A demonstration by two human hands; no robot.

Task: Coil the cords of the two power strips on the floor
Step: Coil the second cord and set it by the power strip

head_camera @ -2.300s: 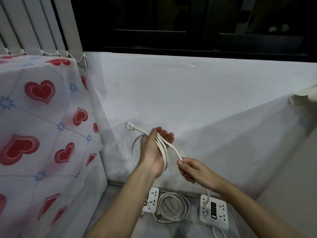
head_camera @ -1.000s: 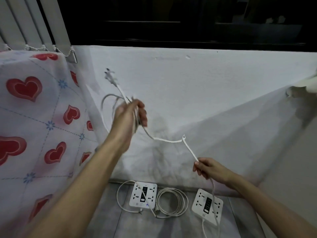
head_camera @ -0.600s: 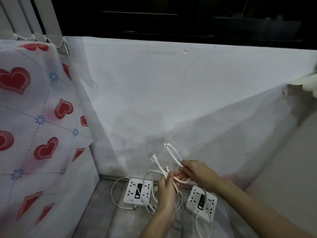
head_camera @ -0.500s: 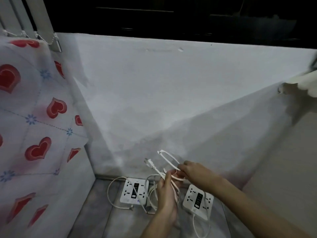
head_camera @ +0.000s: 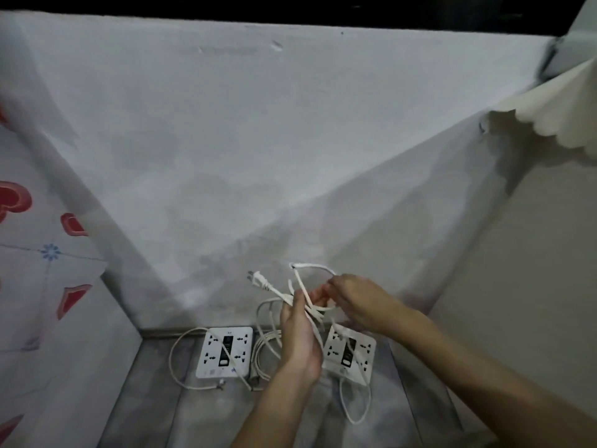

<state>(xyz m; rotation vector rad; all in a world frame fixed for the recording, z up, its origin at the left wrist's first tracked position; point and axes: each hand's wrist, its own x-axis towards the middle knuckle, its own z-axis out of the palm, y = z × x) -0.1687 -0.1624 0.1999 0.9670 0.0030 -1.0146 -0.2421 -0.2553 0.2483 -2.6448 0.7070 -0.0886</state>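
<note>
Your left hand grips the bunched cord, plug pointing up-left beyond it, while your right hand pinches a loop, strands blurred.

Two power strips on the floor against the wall: left power strip, right power strip. Coiled cord between them. Patterned cloth at far left.

A home room corner: heart-print cloth, scalloped curtain.
</note>
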